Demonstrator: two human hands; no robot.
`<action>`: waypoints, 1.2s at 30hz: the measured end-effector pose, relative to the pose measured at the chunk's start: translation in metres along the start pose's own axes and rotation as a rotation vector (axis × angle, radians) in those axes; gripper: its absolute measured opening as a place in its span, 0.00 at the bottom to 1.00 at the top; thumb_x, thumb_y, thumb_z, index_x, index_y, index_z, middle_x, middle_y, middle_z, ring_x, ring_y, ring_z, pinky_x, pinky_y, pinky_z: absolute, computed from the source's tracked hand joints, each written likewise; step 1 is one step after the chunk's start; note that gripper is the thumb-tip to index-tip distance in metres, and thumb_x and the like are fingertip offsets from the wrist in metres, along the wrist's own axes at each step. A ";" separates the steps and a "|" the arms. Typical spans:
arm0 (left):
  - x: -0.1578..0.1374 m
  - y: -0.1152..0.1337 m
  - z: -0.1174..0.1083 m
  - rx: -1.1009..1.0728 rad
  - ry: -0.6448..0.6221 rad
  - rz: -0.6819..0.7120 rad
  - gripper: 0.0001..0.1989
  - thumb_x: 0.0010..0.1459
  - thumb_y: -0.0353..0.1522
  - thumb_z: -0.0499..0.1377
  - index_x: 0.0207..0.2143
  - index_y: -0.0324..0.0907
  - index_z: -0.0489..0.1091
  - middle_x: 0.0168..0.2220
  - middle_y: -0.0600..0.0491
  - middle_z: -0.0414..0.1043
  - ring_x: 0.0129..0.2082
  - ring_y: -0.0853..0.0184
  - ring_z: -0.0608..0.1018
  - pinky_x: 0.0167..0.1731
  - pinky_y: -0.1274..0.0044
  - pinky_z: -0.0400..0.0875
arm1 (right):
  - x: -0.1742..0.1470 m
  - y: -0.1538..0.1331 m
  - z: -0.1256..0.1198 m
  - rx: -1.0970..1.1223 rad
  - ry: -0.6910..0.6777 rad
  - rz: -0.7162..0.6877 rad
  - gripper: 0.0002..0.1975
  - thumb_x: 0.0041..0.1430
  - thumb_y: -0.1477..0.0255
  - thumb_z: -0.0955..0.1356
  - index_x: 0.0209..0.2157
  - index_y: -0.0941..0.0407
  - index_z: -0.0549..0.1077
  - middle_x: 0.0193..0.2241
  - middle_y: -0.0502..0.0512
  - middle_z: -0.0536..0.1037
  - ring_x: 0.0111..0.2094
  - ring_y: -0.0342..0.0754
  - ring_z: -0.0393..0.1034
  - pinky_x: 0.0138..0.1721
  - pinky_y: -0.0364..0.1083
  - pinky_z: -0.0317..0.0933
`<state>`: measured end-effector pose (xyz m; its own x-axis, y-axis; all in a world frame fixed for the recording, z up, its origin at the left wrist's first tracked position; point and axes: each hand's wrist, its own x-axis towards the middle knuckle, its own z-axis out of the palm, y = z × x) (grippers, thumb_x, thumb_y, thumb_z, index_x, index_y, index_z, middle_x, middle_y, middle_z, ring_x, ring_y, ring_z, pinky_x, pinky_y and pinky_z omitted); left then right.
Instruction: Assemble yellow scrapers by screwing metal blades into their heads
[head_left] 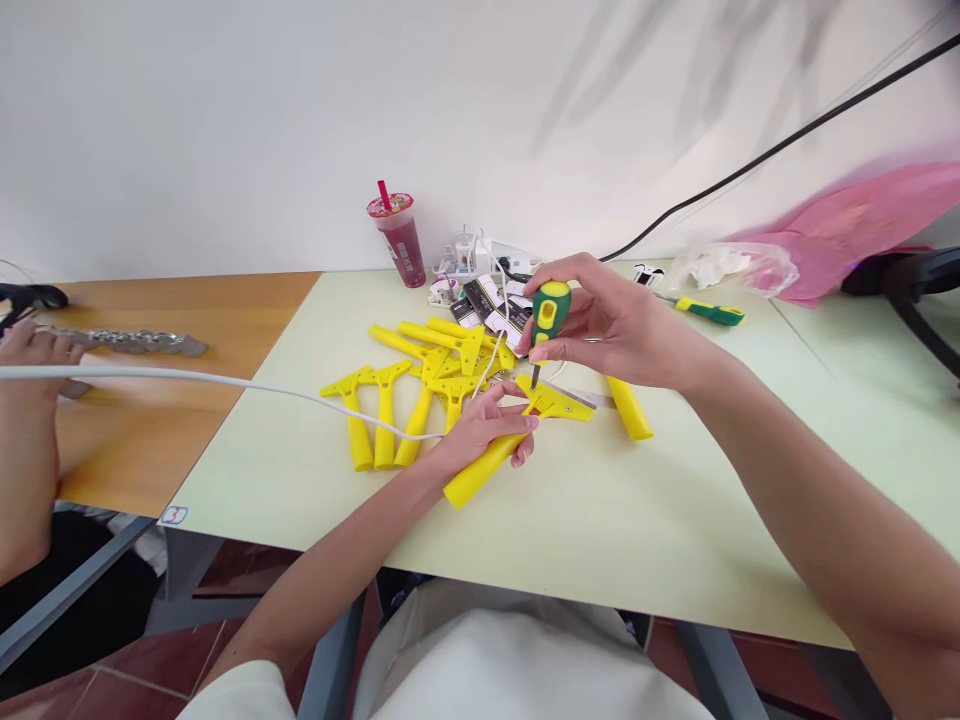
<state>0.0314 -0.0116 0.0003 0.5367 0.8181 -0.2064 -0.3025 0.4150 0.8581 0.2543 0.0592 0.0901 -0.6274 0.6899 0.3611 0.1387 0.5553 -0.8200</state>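
Note:
My left hand (487,430) is closed round the neck of a yellow scraper (489,468), whose handle points down toward me and whose bladed head points right. Above it, my right hand (600,325) grips a green-and-yellow screwdriver (552,312) upright. The screwdriver's tip meets the scraper head near a screw. To the left, several more yellow scrapers (384,420) lie side by side and partly heaped. Another yellow handle (630,408) rests on the table just right of the held scraper, its far end hidden behind my right hand.
Behind the scrapers lie black-and-white cards (495,305), a power strip (469,258) and a drink cup (401,240). A second screwdriver (709,310) lies right, beside a clear bag (739,268) and pink plastic (847,230). A white cable (225,380) crosses the left side; another person's hand (34,345) is far left.

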 end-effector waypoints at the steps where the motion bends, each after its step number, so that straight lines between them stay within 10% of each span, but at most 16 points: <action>1: 0.000 0.000 0.000 0.004 0.000 0.002 0.32 0.54 0.41 0.81 0.45 0.46 0.62 0.31 0.58 0.79 0.20 0.72 0.76 0.23 0.77 0.68 | 0.000 0.002 0.000 -0.009 0.006 0.004 0.32 0.66 0.53 0.80 0.64 0.47 0.72 0.44 0.55 0.86 0.46 0.59 0.85 0.47 0.58 0.82; 11: -0.001 0.000 0.003 0.013 0.049 0.040 0.34 0.53 0.42 0.81 0.46 0.47 0.60 0.31 0.59 0.78 0.20 0.71 0.76 0.24 0.77 0.68 | -0.001 0.010 0.003 -0.306 0.126 -0.044 0.35 0.61 0.48 0.82 0.64 0.47 0.78 0.60 0.60 0.82 0.42 0.58 0.83 0.44 0.56 0.81; 23: -0.003 -0.005 0.005 0.062 0.198 0.203 0.34 0.57 0.44 0.80 0.48 0.48 0.59 0.35 0.62 0.74 0.23 0.70 0.80 0.24 0.77 0.71 | -0.001 0.023 0.025 -0.415 0.335 -0.202 0.32 0.64 0.44 0.79 0.61 0.47 0.80 0.55 0.62 0.84 0.42 0.56 0.82 0.46 0.54 0.82; 36: 0.001 -0.007 0.003 0.154 0.300 0.418 0.30 0.62 0.47 0.77 0.50 0.48 0.62 0.46 0.55 0.76 0.33 0.69 0.85 0.24 0.79 0.77 | 0.000 -0.001 0.034 -0.403 0.485 -0.697 0.36 0.72 0.68 0.79 0.75 0.41 0.67 0.43 0.52 0.88 0.39 0.53 0.87 0.44 0.51 0.82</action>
<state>0.0365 -0.0149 -0.0040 0.1394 0.9883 0.0613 -0.3113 -0.0150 0.9502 0.2281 0.0424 0.0761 -0.2934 0.2092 0.9328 0.1636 0.9724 -0.1666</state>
